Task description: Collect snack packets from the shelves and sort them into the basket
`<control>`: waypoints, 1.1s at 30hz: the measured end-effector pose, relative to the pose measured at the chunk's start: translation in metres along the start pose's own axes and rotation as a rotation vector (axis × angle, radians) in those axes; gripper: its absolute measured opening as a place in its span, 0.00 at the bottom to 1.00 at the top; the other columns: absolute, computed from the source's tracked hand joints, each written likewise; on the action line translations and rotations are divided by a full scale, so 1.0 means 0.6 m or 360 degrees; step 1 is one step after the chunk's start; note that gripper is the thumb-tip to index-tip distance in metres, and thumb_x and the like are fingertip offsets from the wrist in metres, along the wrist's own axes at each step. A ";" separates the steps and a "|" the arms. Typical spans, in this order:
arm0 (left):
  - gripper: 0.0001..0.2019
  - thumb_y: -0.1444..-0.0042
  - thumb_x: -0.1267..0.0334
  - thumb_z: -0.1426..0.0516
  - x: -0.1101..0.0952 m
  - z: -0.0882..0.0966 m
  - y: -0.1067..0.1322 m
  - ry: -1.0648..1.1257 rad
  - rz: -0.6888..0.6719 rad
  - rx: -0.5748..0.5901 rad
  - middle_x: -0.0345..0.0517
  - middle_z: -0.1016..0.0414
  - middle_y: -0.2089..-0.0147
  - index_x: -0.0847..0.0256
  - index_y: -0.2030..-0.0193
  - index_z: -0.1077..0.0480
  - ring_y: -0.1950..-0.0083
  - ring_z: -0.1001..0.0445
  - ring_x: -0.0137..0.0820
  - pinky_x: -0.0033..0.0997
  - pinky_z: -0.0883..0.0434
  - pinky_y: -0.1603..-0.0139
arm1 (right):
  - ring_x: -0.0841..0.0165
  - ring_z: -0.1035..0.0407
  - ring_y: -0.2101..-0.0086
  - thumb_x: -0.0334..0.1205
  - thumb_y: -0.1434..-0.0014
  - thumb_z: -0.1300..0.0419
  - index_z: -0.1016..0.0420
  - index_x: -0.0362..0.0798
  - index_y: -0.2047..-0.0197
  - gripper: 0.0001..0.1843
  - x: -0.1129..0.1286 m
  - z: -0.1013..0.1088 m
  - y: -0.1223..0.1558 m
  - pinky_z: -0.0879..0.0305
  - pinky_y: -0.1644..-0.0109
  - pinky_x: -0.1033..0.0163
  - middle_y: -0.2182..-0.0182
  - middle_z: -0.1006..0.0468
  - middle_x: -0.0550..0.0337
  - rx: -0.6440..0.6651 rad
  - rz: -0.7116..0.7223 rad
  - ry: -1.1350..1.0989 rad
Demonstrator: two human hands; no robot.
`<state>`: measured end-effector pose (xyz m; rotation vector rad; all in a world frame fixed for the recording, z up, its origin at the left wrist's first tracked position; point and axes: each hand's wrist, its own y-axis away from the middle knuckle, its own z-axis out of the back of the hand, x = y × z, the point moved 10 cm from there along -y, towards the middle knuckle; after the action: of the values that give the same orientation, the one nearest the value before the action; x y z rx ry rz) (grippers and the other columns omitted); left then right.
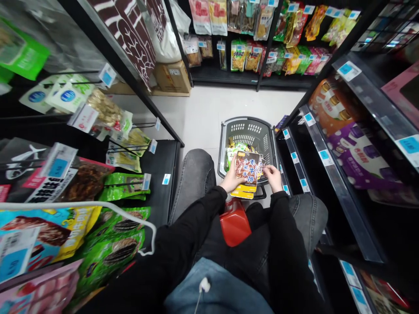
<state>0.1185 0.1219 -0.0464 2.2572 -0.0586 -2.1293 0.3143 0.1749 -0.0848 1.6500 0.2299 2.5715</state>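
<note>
My left hand (233,176) grips a stack of flat snack packets (248,171), red-brown on top with white characters and yellow ones beneath. My right hand (273,178) pinches the right edge of the same stack. Both hands hold it over the near rim of a grey plastic shopping basket (248,131) on the floor, which has more green and yellow packets inside. My knees in grey trousers flank the basket. A red stool (235,224) shows under me.
Black shelves line both sides of the narrow aisle. Hanging green and yellow snack bags (121,244) fill the left pegs. Purple and orange boxes (353,148) sit on the right shelf. A cardboard box (173,76) and more hanging snacks stand at the far end.
</note>
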 end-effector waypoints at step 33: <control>0.23 0.63 0.54 0.35 0.065 -0.012 0.001 -0.0034 0.0363 0.0124 0.54 0.24 0.62 0.70 0.63 0.27 0.60 0.26 0.40 0.43 0.31 0.51 | 0.62 0.27 0.67 0.48 0.60 0.35 0.27 0.43 0.63 0.22 0.062 -0.072 0.053 0.30 0.60 0.57 0.68 0.21 0.54 0.0510 0.0095 -0.0174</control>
<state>0.1279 0.1193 -0.0850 2.1475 -0.3869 -2.0654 0.2601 0.1454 -0.0635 1.9194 0.6223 2.5836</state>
